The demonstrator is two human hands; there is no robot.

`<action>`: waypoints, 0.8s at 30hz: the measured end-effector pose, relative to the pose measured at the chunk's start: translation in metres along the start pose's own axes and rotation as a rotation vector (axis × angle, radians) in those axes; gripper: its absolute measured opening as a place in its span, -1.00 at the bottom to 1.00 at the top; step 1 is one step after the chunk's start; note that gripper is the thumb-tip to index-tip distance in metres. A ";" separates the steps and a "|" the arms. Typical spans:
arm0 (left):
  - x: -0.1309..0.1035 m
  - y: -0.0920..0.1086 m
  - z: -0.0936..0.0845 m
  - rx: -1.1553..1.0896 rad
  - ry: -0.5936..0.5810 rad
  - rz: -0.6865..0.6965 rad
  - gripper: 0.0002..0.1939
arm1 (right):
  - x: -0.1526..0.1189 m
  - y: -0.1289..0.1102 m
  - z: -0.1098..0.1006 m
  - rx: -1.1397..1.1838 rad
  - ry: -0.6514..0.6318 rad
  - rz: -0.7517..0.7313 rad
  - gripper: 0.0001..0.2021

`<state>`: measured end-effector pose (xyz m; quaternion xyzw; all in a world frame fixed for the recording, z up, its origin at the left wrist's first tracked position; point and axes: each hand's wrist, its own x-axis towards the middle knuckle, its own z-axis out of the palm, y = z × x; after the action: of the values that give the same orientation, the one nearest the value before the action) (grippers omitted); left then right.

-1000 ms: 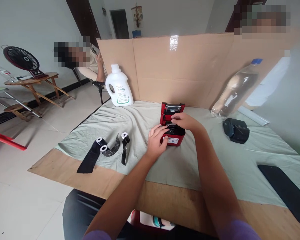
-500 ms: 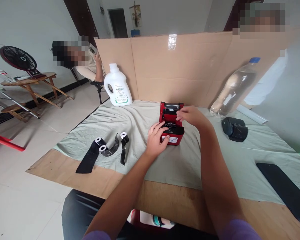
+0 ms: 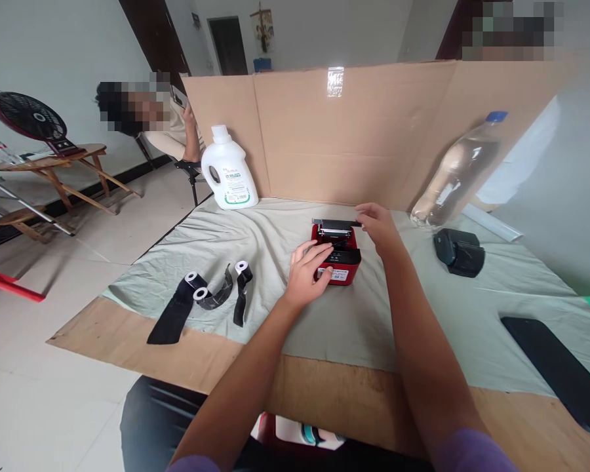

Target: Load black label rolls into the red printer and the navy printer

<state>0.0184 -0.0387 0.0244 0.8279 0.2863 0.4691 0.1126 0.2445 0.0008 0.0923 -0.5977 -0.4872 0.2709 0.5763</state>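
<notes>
A small red and black receipt printer (image 3: pixel 341 275) stands on the cloth, with a white label on its front. Its black lid (image 3: pixel 334 224) is raised partway over the compartment; the inside is mostly hidden. My left hand (image 3: pixel 307 272) rests across the printer's front left corner, fingers stretched over the top and thumb against the front face. With bent fingers, my right hand (image 3: pixel 377 226) has hold of the lid's right end. Left of the printer lie black paper rolls with white cores: one roll (image 3: pixel 194 280) with a long unrolled strip, a second (image 3: pixel 214 298), and a third (image 3: pixel 242 272).
A white detergent jug (image 3: pixel 231 174) and a clear bottle (image 3: pixel 459 174) stand before a cardboard screen (image 3: pixel 334 137). At right are a black device (image 3: pixel 459 252), a white tube (image 3: pixel 494 223) and a black phone-like slab (image 3: pixel 553 367). A person (image 3: pixel 177 137) sits beyond the table.
The printer's lid has swung from standing upright to a lower tilt. My right hand has shifted from inside the printer's right side up to the lid's end. My left hand stays put.
</notes>
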 end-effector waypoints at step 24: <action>-0.001 -0.016 0.005 -0.231 0.073 -0.267 -0.53 | -0.015 0.054 -0.019 0.282 -0.589 0.340 -0.52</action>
<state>0.0166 -0.0259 0.0132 0.7464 0.3417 0.5095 0.2579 0.2702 -0.0134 0.0411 -0.4812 -0.4837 0.5879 0.4346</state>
